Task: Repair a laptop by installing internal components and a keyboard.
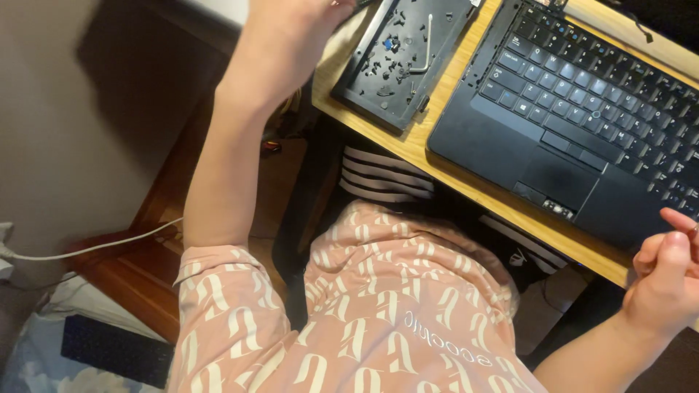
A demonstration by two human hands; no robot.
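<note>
A black laptop base with its keyboard lies on a light wooden desk. To its left sits a black removed panel holding several small dark screws and a bent metal key. My left hand is raised at the panel's upper left corner, its fingers cut off by the top edge. My right hand hovers off the laptop's near right corner with fingers curled; whether it holds anything is not visible.
My pink patterned shirt fills the lower middle. Under the desk shows striped dark fabric. At left a white cable runs over a brown wooden piece, and a dark flat object lies on pale bedding.
</note>
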